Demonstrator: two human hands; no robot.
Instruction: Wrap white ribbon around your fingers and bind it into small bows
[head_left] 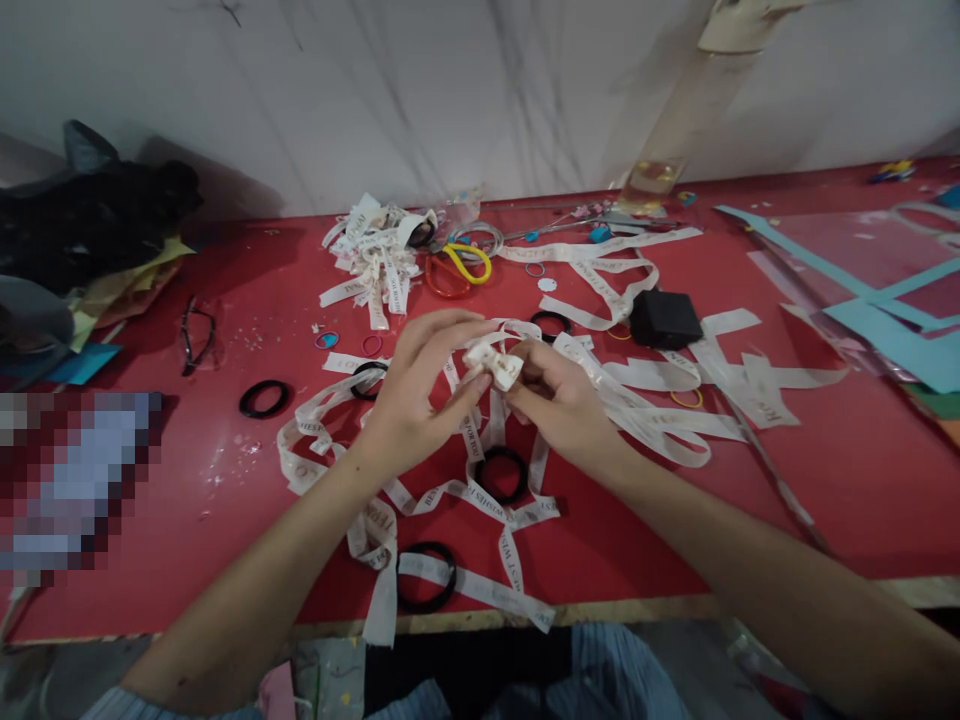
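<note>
Between my two hands, above the red table, is a small white ribbon bow point(493, 366). The fingertips of my left hand point(420, 390) pinch its left side, with the index finger arched over the top. My right hand point(559, 395) grips the bow's right side between thumb and curled fingers. Long white printed ribbon point(450, 492) lies looped and tangled beneath both hands. A black ring-shaped band point(502, 475) rests among the ribbon below the bow, and another black band point(427, 577) sits near the front edge.
Scissors with yellow and red handles point(469, 265) lie behind my hands, beside a heap of ribbon bows point(379, 250). A black box point(665, 320) stands to the right, glasses point(197, 338) to the left. Blue paper strips point(892, 300) are at the far right.
</note>
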